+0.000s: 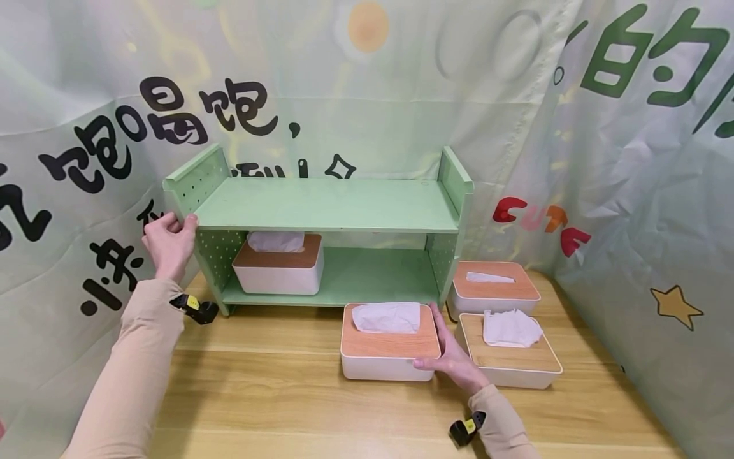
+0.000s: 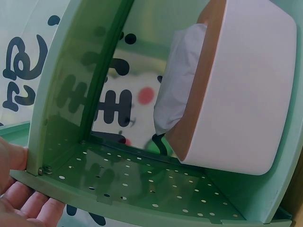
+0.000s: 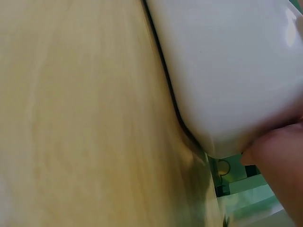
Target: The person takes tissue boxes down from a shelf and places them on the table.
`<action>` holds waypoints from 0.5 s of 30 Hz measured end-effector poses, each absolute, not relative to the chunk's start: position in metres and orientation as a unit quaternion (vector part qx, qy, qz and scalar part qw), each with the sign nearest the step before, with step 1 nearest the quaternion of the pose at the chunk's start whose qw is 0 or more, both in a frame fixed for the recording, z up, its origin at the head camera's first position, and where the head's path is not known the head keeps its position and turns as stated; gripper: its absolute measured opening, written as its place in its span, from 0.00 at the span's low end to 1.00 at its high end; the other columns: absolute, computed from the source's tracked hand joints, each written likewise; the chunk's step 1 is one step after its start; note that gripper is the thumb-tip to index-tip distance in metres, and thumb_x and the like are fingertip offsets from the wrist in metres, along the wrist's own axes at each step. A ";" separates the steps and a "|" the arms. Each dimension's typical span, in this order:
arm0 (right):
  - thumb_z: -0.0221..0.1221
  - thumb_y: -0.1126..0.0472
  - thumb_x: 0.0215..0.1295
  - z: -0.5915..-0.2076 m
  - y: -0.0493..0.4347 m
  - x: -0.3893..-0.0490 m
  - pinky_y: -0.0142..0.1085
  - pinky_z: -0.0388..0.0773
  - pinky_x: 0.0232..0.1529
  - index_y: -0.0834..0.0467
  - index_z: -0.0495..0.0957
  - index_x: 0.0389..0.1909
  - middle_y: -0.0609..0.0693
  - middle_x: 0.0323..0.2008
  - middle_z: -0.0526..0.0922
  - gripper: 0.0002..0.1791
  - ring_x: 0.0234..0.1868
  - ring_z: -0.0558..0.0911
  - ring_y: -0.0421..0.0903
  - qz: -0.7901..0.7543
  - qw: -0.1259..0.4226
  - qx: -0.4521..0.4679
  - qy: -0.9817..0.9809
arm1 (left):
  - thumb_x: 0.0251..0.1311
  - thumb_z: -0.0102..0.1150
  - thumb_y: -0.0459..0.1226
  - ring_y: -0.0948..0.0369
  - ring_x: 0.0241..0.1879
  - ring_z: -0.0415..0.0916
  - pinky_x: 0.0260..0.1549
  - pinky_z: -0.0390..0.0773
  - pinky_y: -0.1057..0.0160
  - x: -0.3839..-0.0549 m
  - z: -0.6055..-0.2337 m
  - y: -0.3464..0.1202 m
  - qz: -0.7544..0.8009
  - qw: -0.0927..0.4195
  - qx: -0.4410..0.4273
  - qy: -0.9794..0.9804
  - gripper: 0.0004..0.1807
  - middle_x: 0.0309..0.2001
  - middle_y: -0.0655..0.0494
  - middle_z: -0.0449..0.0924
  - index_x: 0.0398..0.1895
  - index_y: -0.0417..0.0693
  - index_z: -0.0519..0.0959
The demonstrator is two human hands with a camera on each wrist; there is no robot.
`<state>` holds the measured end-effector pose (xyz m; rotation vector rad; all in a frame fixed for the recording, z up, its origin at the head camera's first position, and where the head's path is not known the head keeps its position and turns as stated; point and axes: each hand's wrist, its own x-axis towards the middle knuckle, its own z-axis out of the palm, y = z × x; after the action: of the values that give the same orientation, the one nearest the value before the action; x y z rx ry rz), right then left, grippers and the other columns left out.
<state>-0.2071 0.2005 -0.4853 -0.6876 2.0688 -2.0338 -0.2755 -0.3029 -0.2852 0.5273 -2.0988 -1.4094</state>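
Note:
My left hand (image 1: 169, 245) grips the left side panel of a green two-tier shelf (image 1: 327, 204). In the left wrist view its thumb lies at the front edge, with the fingers (image 2: 31, 205) round the outer side of the perforated panel. My right hand (image 1: 455, 364) holds the right end of a white tissue box (image 1: 384, 368) with a wood-look lid and a tissue sticking out. This box stands on the table before the shelf's right half; the right wrist view shows its white wall (image 3: 232, 75) close up. Another tissue box (image 1: 278, 278) sits on the lower tier at the left.
Two more tissue boxes stand at the right on the wooden table (image 1: 258, 395): one (image 1: 496, 288) beside the shelf, another (image 1: 516, 377) nearer, close behind my right hand. A printed cloth (image 1: 355, 76) hangs behind the shelf and along both sides.

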 end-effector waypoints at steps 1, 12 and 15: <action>0.73 0.65 0.51 -0.485 0.201 -0.207 0.21 0.67 0.62 0.64 0.21 0.77 0.72 0.79 0.32 0.73 0.61 0.71 0.27 -0.681 0.079 -0.232 0.690 | 0.68 0.57 0.47 0.58 0.72 0.55 0.69 0.58 0.60 -0.276 -0.285 -0.303 -0.525 0.276 0.196 -0.781 0.20 0.18 0.89 0.68 0.55 0.45 0.83; 0.65 0.41 0.64 -0.487 0.202 -0.206 0.12 0.49 0.66 0.60 0.21 0.78 0.69 0.78 0.22 0.67 0.77 0.27 0.67 -0.665 0.034 -0.282 0.691 | 0.69 0.55 0.47 0.61 0.73 0.56 0.69 0.62 0.61 -0.275 -0.284 -0.302 -0.516 0.267 0.203 -0.788 0.23 0.59 0.47 0.81 0.62 0.46 0.79; 0.55 0.40 0.72 -0.486 0.202 -0.205 0.11 0.44 0.67 0.59 0.21 0.79 0.68 0.78 0.21 0.59 0.77 0.23 0.65 -0.659 0.023 -0.292 0.693 | 0.69 0.54 0.47 0.61 0.73 0.58 0.68 0.66 0.61 -0.275 -0.284 -0.302 -0.513 0.267 0.202 -0.790 0.24 0.61 0.45 0.79 0.63 0.47 0.79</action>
<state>-0.2046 0.2017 -0.4864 -0.9049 2.1452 -2.0388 -0.2748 -0.3024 -0.2840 0.5465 -2.1331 -1.3841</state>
